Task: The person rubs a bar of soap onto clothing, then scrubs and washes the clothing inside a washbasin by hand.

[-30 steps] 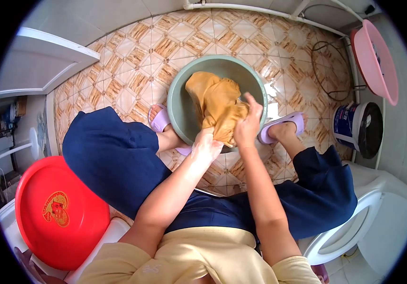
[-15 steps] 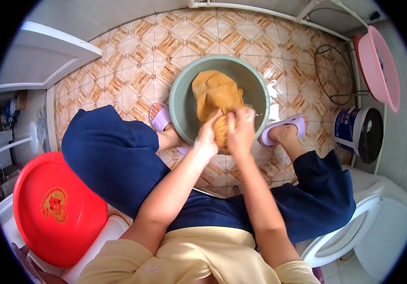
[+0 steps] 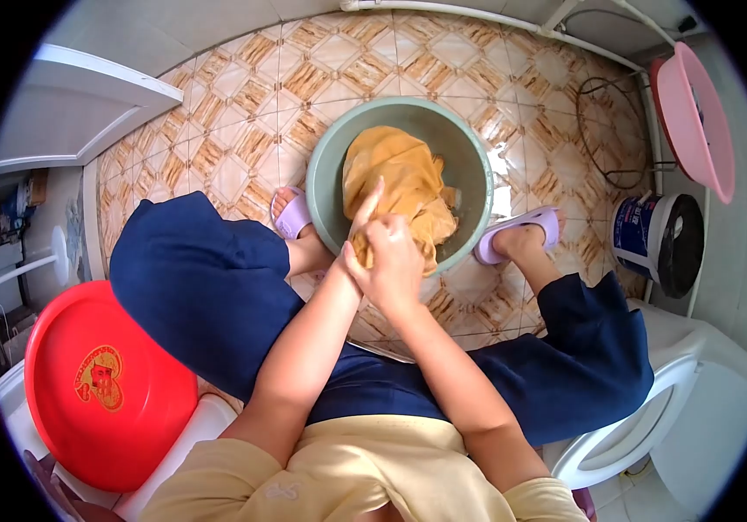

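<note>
2 hands (image 3: 375, 257) pressed together around 1 mustard cloth (image 3: 395, 178) over 1 green basin (image 3: 327, 178)

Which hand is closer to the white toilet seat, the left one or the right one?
The right hand. It is across the right leg from the toilet seat; the left hand is farther away, reaching more into the green basin.

Right hand (image 3: 393, 268) covers part of left hand (image 3: 366, 211). Cloth (image 3: 391, 165) beneath the 2 hands: hidden. Tub (image 3: 328, 170): near rim obscured by hands and cloth. Bucket (image 3: 634, 228) print: illegible. Door (image 3: 78, 113): cut off at left border.
</note>
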Demonstrator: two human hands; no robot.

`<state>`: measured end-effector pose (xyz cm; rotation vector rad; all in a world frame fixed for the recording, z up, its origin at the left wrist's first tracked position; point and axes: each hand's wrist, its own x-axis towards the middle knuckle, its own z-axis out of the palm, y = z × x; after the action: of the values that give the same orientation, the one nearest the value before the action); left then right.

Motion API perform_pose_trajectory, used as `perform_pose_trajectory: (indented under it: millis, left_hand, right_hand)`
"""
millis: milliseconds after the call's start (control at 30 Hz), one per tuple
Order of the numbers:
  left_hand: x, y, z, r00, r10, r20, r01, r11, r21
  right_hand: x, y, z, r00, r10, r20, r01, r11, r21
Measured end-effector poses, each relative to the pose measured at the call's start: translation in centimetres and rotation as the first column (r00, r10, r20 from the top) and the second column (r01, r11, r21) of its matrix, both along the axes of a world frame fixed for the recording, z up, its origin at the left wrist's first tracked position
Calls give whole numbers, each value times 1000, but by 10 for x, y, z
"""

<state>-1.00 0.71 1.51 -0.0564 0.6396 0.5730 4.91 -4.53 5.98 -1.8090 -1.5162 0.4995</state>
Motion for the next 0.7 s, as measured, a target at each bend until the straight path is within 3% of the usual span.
perform_pose_trajectory:
  millis: [33, 67, 100, 133, 167, 200, 267, 367, 433, 467, 500, 533, 567, 600, 633, 667, 700]
  left_hand:
    - [-5, 1, -6, 969, -172, 178, 171, 985, 19]
    - [6, -20, -91, 820, -39, 570, -128, 960, 250]
    - [12, -23, -78, 992, -11, 129, -6, 991, 136]
    - [17, -25, -54, 939, -54, -339, 49, 999, -22]
    - [23, -27, -28, 937, 41, -348, -68, 996, -64]
    - [23, -27, -24, 937, 37, -347, -65, 996, -68]
    - [22, -17, -21, 981, 50, -186, -73, 991, -115]
    - [11, -2, 2, 962, 21, -272, -84, 971, -224]
    - [3, -6, -19, 976, 72, 207, -71, 997, -12]
    - [5, -9, -27, 976, 75, 204, -75, 997, -8]
    - [14, -13, -32, 988, 117, -102, -123, 991, -54]
    - [18, -14, -37, 908, 133, -398, -179, 981, -80]
    - [18, -7, -12, 928, 121, -352, -173, 977, -123]
    - [11, -6, -34, 926, 201, -319, -219, 976, -19]
    - [8, 1, -21, 940, 219, -261, -250, 964, -89]
    - [6, 9, 2, 949, 243, -201, -277, 947, -164]
    - [6, 13, 19, 943, 282, -174, -309, 939, -150]
  right_hand:
    - [-4, 1, -16, 999, -36, 39, 40, 994, -102]
    - [6, 9, -48, 953, -141, 268, 170, 982, -87]
    - [26, 18, -62, 937, -241, 254, 273, 957, -96]
    - [46, 26, -70, 908, -342, 242, 375, 921, -105]
    - [62, 26, -71, 893, -422, 156, 445, 878, -178]
    - [72, 25, -69, 863, -499, 78, 501, 827, -255]
    - [61, 18, -62, 860, -510, 19, 503, 841, -198]
    - [36, 10, -39, 904, -412, -114, 401, 909, -112]
    - [32, 11, -36, 942, -322, -94, 294, 928, -228]
    - [30, 12, -35, 958, -272, -93, 237, 929, -283]
    - [29, 13, -34, 970, -226, -92, 183, 923, -337]
    - [48, 15, -63, 929, -368, -40, 325, 863, -386]
    - [72, 15, -86, 837, -478, -266, 352, 843, -407]
    - [96, 11, -118, 573, -545, -612, 298, 834, -464]
    - [111, 4, -112, 238, -607, -758, 257, 792, -553]
    - [119, -3, -105, -129, -611, -781, 182, 760, -624]
    - [117, -8, -104, 52, -679, -732, 159, 729, -666]
